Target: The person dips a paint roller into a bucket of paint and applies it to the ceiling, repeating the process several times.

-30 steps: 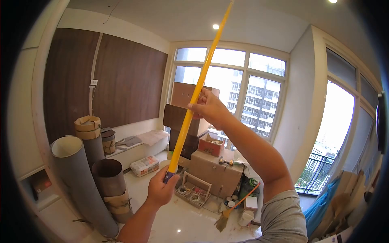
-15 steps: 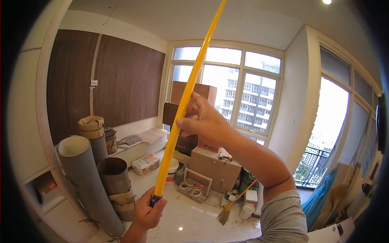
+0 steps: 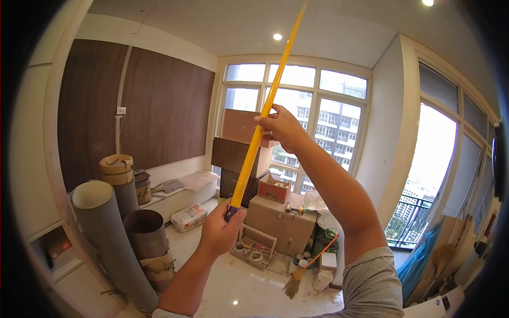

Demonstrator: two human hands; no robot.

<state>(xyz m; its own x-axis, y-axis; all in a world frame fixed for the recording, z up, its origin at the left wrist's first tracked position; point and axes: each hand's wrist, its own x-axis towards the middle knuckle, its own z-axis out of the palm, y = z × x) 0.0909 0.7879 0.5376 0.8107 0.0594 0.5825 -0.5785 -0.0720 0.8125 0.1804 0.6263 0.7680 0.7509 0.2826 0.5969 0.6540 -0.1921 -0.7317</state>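
You hold a yellow pole (image 3: 245, 169) in both hands. Its long axis runs steep, bottom-left to top-right: the low end is by you, and the top leans away toward the ceiling (image 3: 222, 26) and leaves the frame. Your left hand (image 3: 220, 236) is wrapped shut around the bottom, right at the dark end cap (image 3: 231, 213). Your right hand (image 3: 283, 127) is higher and farther out, arm stretched, fingers closed on the shaft. The left hand is the one nearer to you. The pole is in the air and touches nothing else; the boxes (image 3: 275, 220) and window (image 3: 339, 132) sit well behind it.
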